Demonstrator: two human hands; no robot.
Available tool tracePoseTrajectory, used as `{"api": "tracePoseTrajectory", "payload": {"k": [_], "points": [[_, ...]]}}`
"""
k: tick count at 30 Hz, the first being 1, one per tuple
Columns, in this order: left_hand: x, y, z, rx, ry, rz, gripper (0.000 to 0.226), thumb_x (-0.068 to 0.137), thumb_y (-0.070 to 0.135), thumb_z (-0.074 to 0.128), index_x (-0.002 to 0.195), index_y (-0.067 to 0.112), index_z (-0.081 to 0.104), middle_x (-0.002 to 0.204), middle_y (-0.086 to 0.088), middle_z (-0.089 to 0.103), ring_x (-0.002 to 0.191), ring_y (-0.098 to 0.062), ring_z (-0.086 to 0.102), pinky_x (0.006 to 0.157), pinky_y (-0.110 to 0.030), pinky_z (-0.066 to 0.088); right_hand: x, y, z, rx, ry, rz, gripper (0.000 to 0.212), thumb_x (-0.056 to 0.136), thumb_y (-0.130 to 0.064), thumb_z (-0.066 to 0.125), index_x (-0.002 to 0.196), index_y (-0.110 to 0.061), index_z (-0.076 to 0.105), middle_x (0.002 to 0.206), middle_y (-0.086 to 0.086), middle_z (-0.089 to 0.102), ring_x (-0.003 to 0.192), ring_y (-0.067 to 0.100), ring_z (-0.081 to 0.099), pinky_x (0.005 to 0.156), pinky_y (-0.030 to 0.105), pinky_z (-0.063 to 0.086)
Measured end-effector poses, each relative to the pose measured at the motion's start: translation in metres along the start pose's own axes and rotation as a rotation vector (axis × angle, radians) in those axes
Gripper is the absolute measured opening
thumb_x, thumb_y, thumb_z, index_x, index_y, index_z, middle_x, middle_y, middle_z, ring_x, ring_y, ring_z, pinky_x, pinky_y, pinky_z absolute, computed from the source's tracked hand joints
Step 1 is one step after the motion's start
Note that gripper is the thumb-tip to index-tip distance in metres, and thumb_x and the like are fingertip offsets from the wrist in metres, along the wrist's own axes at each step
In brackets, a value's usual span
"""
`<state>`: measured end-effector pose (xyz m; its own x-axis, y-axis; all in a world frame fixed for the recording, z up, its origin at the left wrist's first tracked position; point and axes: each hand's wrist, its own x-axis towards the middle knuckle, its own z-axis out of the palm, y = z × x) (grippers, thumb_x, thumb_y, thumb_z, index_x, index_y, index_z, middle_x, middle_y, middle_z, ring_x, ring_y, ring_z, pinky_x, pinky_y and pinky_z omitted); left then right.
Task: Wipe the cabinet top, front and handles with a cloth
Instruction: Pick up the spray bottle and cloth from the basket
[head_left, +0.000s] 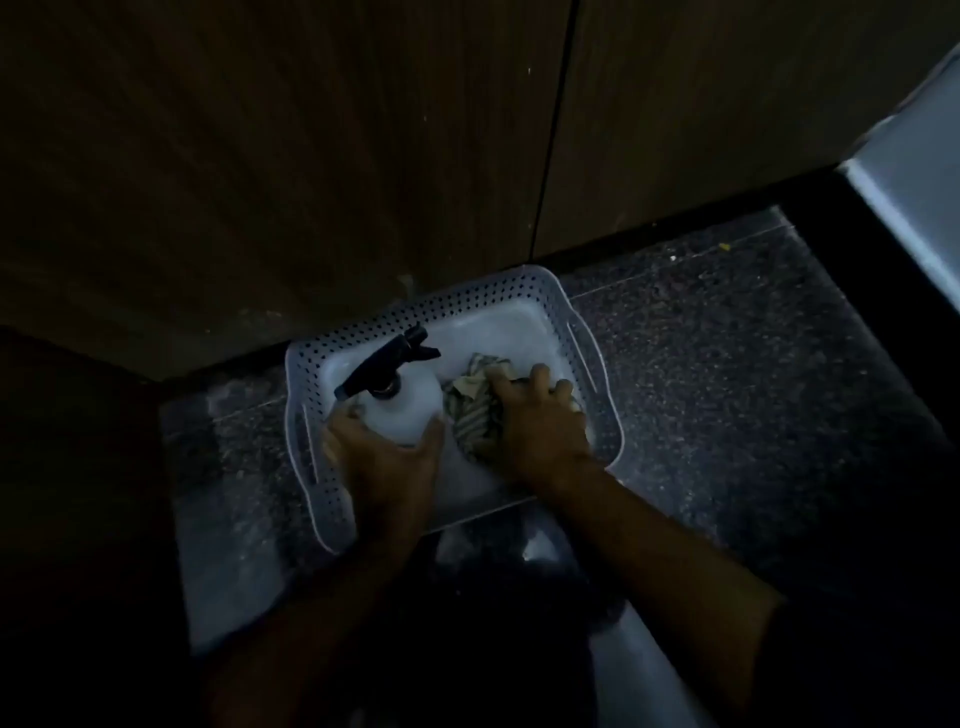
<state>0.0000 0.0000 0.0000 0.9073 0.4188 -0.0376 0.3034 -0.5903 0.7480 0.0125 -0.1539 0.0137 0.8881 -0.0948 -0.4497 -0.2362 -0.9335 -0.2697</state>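
Observation:
A white perforated basket (498, 291) sits on the speckled floor against the dark wooden cabinet front (291, 156). Inside it stands a white spray bottle (410, 410) with a black trigger head. My left hand (382, 457) wraps around the bottle's body. Beside the bottle lies a crumpled striped cloth (475, 415), and my right hand (540, 421) is closed over it, pressing down into the basket. The scene is dim, and no cabinet handles show.
A vertical seam (553, 156) splits the cabinet front into two doors. A pale appliance or fixture edge (914, 182) stands at the right. Speckled dark floor (727, 364) extends right of the basket. Small crumbs (722, 247) lie near the cabinet base.

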Motion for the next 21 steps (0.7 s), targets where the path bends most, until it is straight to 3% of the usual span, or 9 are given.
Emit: {"api": "tracePoseTrajectory", "payload": {"k": [4,7,10,12,14,16,18,20,21], "points": [[0.029,-0.009,0.008,-0.038,0.018,0.014,0.101,0.060,0.075,0.071,0.135,0.017,0.039,0.138,-0.008,0.049,0.130,-0.026,0.047,0.107,-0.047,0.042,0.007,-0.003,0.017,-0.123,0.059,-0.006,0.087,0.080,-0.061,0.064,0.149,-0.044,0.014,0.140,0.011,0.024,0.122,0.040,0.031,0.091,0.056,0.042],[0.045,-0.001,0.007,-0.141,-0.025,0.102,0.090,0.062,0.076,0.073,0.125,0.014,0.055,0.125,-0.004,0.060,0.117,-0.013,0.058,0.100,-0.028,0.048,0.014,-0.004,0.024,-0.175,0.027,-0.001,0.068,0.091,-0.047,0.058,0.147,-0.046,0.020,0.140,0.012,0.024,0.123,0.041,0.028,0.090,0.058,0.040],[0.054,0.011,0.001,-0.293,-0.069,0.227,0.064,0.073,0.027,0.086,0.125,0.004,0.055,0.120,0.000,0.062,0.109,0.009,0.056,0.094,-0.007,0.040,0.017,-0.009,0.023,-0.147,0.047,-0.024,0.056,0.095,-0.030,0.052,0.145,-0.041,0.029,0.139,0.012,0.024,0.123,0.040,0.030,0.092,0.056,0.041],[0.060,0.019,-0.002,-0.348,-0.160,0.302,0.058,0.081,0.004,0.077,0.134,0.008,0.053,0.131,0.003,0.060,0.120,0.006,0.053,0.101,-0.012,0.040,0.017,-0.009,0.021,-0.097,0.111,-0.091,0.047,0.096,-0.018,0.049,0.140,-0.031,0.039,0.138,0.012,0.027,0.120,0.038,0.035,0.091,0.052,0.044],[0.060,0.027,-0.009,-0.369,-0.270,0.320,0.056,0.088,-0.004,0.065,0.139,0.014,0.052,0.139,0.001,0.057,0.127,-0.003,0.052,0.105,-0.016,0.040,0.022,0.002,0.019,-0.021,0.163,-0.147,0.039,0.095,-0.010,0.047,0.132,-0.022,0.049,0.134,0.011,0.034,0.115,0.037,0.041,0.089,0.047,0.046],[0.058,0.035,-0.013,-0.337,-0.327,0.287,0.041,0.091,-0.006,0.061,0.130,0.005,0.061,0.118,0.002,0.068,0.106,0.009,0.061,0.089,-0.007,0.045,0.031,0.015,0.015,0.156,0.280,-0.133,0.036,0.090,-0.003,0.049,0.122,-0.017,0.060,0.125,0.011,0.047,0.106,0.034,0.053,0.088,0.038,0.049],[0.057,0.040,-0.013,-0.285,-0.349,0.238,0.008,0.091,-0.002,0.064,0.093,-0.002,0.072,0.075,0.001,0.067,0.067,0.011,0.062,0.066,-0.003,0.043,0.035,0.027,0.006,0.595,0.401,-0.036,0.031,0.086,0.005,0.048,0.100,-0.012,0.070,0.100,0.007,0.064,0.090,0.026,0.062,0.077,0.024,0.052],[0.058,0.044,-0.011,-0.274,-0.369,0.233,0.028,0.091,0.004,0.066,0.063,0.010,0.062,0.057,-0.005,0.059,0.051,-0.002,0.058,0.058,-0.006,0.042,0.030,0.030,-0.005,1.067,0.414,0.082,0.034,0.087,0.009,0.044,0.084,-0.013,0.070,0.079,0.001,0.068,0.080,0.021,0.064,0.064,0.018,0.053],[0.058,0.047,-0.009,-0.264,-0.394,0.239,0.035,0.090,0.006,0.067,0.058,0.015,0.057,0.054,-0.006,0.057,0.048,-0.006,0.056,0.056,-0.008,0.042,0.028,0.030,-0.011,1.238,0.389,0.121,0.036,0.088,0.008,0.043,0.084,-0.014,0.071,0.079,0.002,0.070,0.081,0.023,0.066,0.065,0.023,0.056]]}}
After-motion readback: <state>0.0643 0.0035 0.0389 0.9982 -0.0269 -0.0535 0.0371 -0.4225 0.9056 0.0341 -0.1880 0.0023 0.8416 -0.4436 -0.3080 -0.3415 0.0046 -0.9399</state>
